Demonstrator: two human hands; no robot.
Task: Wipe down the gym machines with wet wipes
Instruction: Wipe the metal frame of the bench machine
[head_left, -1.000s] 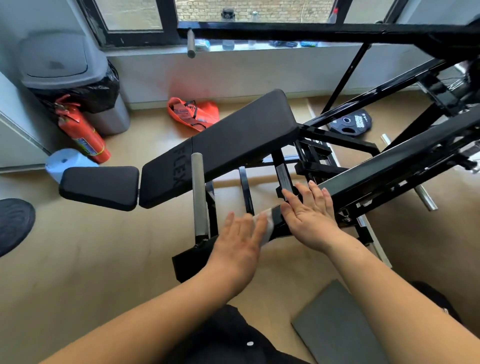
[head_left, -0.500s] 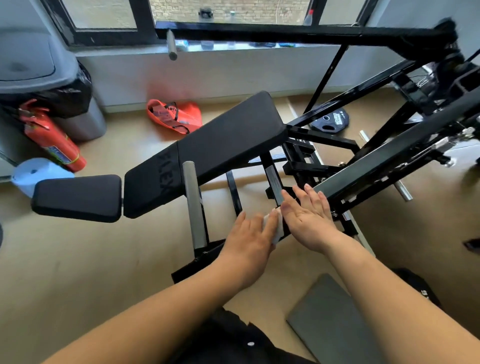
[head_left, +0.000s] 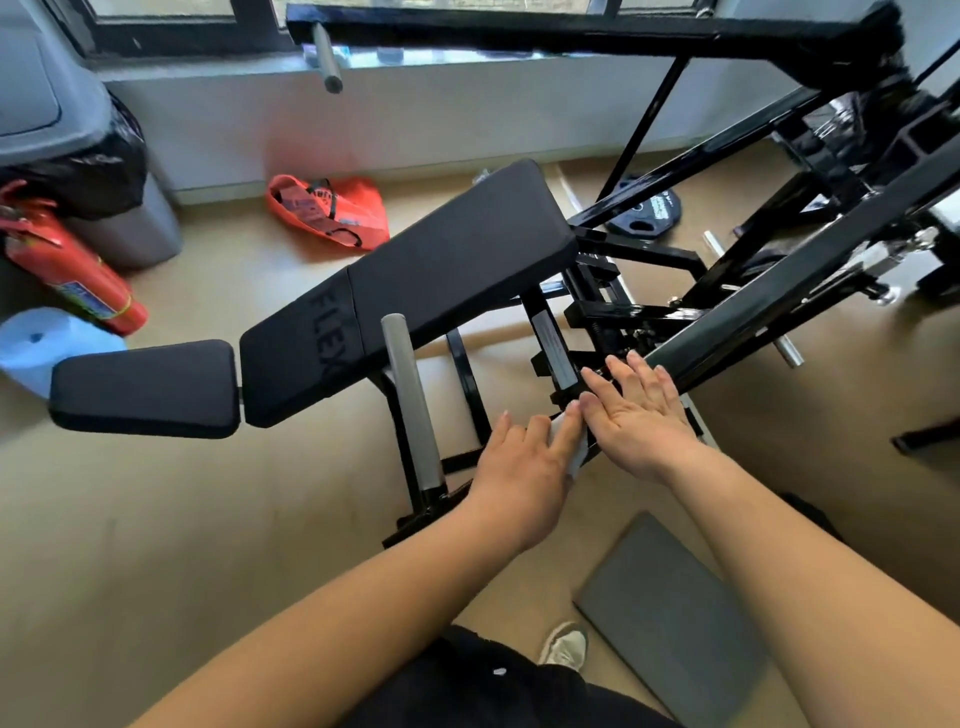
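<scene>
A black gym machine (head_left: 779, 291) was pictured by a window, its frame cut off at the top and right edges. Its padded backrest (head_left: 457, 270) was tilted across the middle. A grey bin (head_left: 47, 104) was cropped at the left, with a red fire extinguisher (head_left: 67, 265) beside it. A weight plate (head_left: 647, 210) was half hidden behind a strut. The right hand (head_left: 639, 421) was laid flat on the sloping frame bar, its grip open. The left hand (head_left: 519, 478), its grip likewise unclenched, was pressed with straight fingers over a white wet wipe (head_left: 558, 431) at the bar's lower end; the wipe was mostly hidden beneath them.
</scene>
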